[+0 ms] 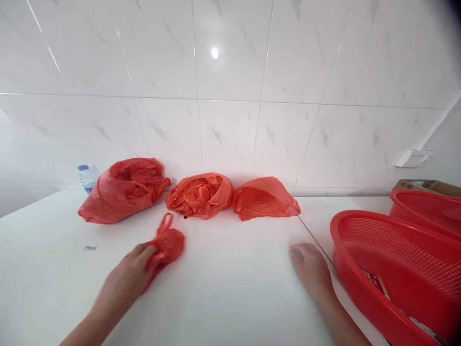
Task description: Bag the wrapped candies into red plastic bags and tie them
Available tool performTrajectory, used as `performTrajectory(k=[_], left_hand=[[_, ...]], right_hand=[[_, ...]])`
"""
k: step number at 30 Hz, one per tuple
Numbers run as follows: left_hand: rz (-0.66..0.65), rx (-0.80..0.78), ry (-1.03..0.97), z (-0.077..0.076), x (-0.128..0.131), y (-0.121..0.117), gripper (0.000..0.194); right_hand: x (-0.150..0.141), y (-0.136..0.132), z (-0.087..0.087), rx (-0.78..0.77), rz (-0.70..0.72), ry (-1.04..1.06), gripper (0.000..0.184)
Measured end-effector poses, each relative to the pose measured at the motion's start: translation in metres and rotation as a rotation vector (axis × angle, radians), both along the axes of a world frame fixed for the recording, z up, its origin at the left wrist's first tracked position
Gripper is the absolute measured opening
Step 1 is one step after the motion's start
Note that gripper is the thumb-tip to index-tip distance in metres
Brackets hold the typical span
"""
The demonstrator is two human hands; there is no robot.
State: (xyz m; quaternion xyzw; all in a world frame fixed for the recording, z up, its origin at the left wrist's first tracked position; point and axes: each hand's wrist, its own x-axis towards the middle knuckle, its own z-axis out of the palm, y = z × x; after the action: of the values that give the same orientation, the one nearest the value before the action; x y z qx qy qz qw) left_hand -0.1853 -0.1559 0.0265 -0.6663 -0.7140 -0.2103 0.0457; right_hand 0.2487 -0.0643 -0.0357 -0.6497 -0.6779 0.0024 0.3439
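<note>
The basket (378, 235) at four o'clock ran out of view, its contents (376, 282) hard to make out; a big bag (122, 197) at nine partly hid the bottle (85, 179). At seven, the left hand (134, 270) pinched a small bag (172, 246), red, crumpled, blurred, loop up. At five, the right hand's (312, 266) fingers curled; whether pressed together, I couldn't tell.

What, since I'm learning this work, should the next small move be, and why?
Perhaps bring the right hand across to steady the small red bag: the left hand alone grips it, bunched, while the right hand, near the red basket, looks empty.
</note>
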Motion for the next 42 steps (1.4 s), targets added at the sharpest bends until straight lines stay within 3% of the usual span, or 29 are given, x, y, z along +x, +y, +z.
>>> performTrajectory(k=[3,5,6,8,9,11,13,15,18,21,24,27,31,34,36,38,40,42], left_hand=[[0.258,-0.039,0.109,0.006,-0.026,-0.01,0.03],[0.35,0.092,0.201,0.014,-0.02,-0.012,0.041],[0.334,0.186,0.225,0.018,-0.012,-0.011,0.046],[0.132,0.34,0.199,0.026,0.014,-0.004,0.046],[-0.037,0.36,0.152,0.029,0.029,0.003,0.041],[-0.336,0.253,0.029,0.03,0.062,0.023,0.035],[-0.537,0.113,-0.099,0.025,0.095,0.051,0.034],[-0.589,0.078,-0.241,0.017,0.126,0.086,0.033],[-0.427,0.133,-0.26,0.003,0.165,0.136,0.038],[-0.371,0.13,-0.246,-0.009,0.193,0.164,0.043],[-0.45,0.117,-0.216,-0.019,0.21,0.162,0.043],[-0.601,0.111,-0.165,-0.023,0.223,0.14,0.047],[-0.994,0.096,-0.099,-0.025,0.237,0.109,0.053],[-1.281,0.072,-0.089,-0.025,0.245,0.097,0.044],[-1.272,0.11,-0.115,-0.024,0.246,0.094,0.032],[-1.152,0.23,-0.154,-0.024,0.244,0.096,0.023],[-1.023,0.339,-0.172,-0.023,0.239,0.101,0.024],[-0.925,0.304,-0.175,-0.023,0.232,0.11,0.037]], right_hand=[[-0.007,-0.002,0.003,-0.02,0.028,-0.143,0.024],[-0.011,-0.001,0.005,-0.023,0.051,-0.228,0.026],[-0.012,-0.001,0.005,-0.024,0.058,-0.256,0.027],[-0.015,0.001,0.004,-0.028,0.056,-0.285,0.028],[-0.015,0.001,0.004,-0.03,0.051,-0.288,0.028],[-0.015,0.003,0.002,-0.034,0.046,-0.275,0.027],[-0.013,0.004,0.001,-0.037,0.048,-0.227,0.027],[-0.011,0.005,0.0,-0.042,0.055,-0.141,0.025],[-0.007,0.005,0.0,-0.057,0.07,0.007,0.022],[-0.005,0.005,0.003,-0.081,0.083,0.127,0.022],[-0.005,0.002,0.009,-0.101,0.106,0.247,0.023],[-0.007,-0.002,0.015,-0.126,0.15,0.436,0.032],[-0.01,-0.004,0.018,-0.113,0.212,0.729,0.046],[-0.013,-0.001,0.016,-0.13,0.248,0.871,0.063],[-0.014,0.0,0.017,-0.166,0.278,0.934,0.071],[-0.012,-0.001,0.02,-0.21,0.306,0.96,0.064],[-0.009,-0.005,0.026,-0.269,0.334,0.974,0.051],[-0.005,-0.011,0.031,-0.359,0.377,1.016,0.039]])
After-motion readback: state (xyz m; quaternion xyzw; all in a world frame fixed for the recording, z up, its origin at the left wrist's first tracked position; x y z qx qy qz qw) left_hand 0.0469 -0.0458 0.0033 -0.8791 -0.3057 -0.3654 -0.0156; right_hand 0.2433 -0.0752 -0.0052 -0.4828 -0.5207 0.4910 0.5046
